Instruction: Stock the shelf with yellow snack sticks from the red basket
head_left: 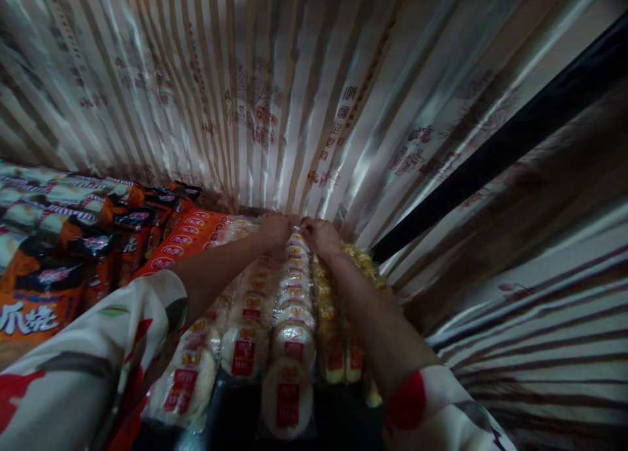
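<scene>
Rows of flat round cakes in clear wrappers with red labels run away from me. The middle row of wrapped cakes (287,398) stretches toward the curtain. At its far end, my left hand (275,230) is closed just left of the row, fingers curled. My right hand (321,236) is closed opposite it, with fingertips pinched together at the row's last packets. Both hands nearly meet there. Dim light and the curled fingers hide what they grip. Beneath my right forearm lies a row of yellow wrapped pastries (326,320).
Orange-and-black snack bags (42,300) are stacked at left, beside a strip of orange packets (181,238). A striped, printed curtain (255,91) hangs close behind the goods. A dark pole (490,143) slants across the right side. The dark display surface (238,412) shows in front.
</scene>
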Available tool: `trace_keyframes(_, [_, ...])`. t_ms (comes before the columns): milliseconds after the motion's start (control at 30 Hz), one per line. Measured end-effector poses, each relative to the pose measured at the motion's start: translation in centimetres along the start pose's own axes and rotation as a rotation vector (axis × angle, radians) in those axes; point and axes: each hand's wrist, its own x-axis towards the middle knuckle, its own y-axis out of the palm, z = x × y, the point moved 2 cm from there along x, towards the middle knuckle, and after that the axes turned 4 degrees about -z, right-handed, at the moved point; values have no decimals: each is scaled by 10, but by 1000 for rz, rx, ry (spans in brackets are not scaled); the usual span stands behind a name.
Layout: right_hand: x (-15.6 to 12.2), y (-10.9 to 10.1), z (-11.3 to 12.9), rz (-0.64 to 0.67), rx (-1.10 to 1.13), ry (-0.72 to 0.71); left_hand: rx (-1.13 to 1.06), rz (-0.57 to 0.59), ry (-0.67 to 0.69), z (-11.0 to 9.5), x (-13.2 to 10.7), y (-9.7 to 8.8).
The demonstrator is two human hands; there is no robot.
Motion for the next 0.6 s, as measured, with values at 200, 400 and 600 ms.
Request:
trace_keyframes(200, [-3, -6, -2, -67, 28, -126, -43, -23, -38, 3, 5, 5])
trace_keyframes(400, [-9, -4, -4, 21, 45, -227, -120, -31, -37, 6, 6, 11])
trace_keyframes(600, [-9, -10, 3, 66, -9, -227, -139, -5, -92, 6, 8, 12])
